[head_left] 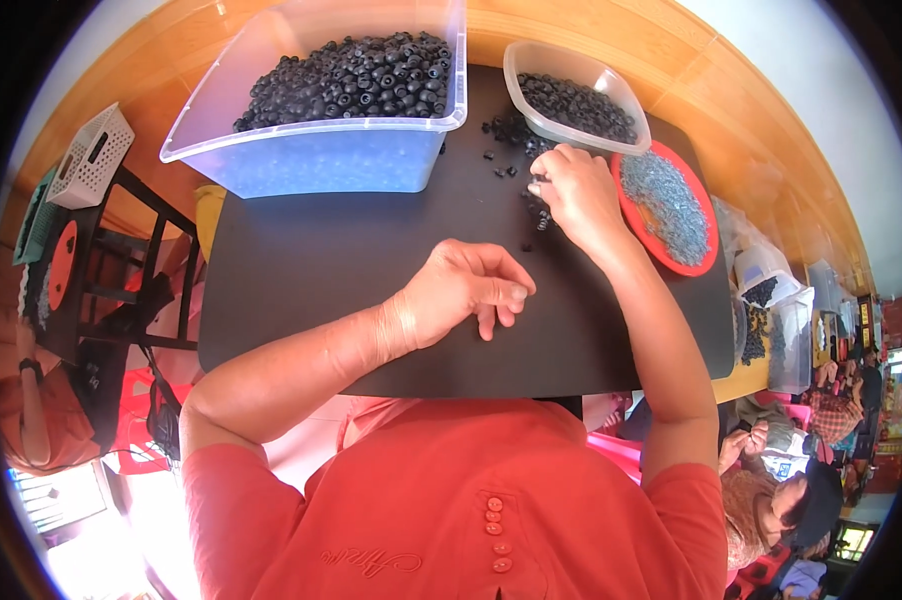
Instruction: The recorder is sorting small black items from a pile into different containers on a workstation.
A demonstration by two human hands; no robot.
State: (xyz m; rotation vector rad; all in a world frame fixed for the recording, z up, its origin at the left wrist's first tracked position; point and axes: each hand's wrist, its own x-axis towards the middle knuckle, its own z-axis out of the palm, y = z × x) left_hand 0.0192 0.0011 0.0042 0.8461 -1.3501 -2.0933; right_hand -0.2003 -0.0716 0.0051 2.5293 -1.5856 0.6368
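Head view | loose black pieces (543,217) lay toward the table's (321,280) far edge, right of centre | right hand (578,195) was at them, fingers narrow, hold unclear | left hand (453,290) curled, contents unclear | judged: light fingertip pinch, piece by piece, suited best

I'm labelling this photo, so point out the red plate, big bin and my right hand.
Red plate (654,241): head view, left rim.
Big bin (316,167): head view, front wall.
Right hand (577,194): head view, back of hand.

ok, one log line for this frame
left hand: curled over dark table, contents unclear | right hand: at loose black pieces | red tray: small bluish pieces
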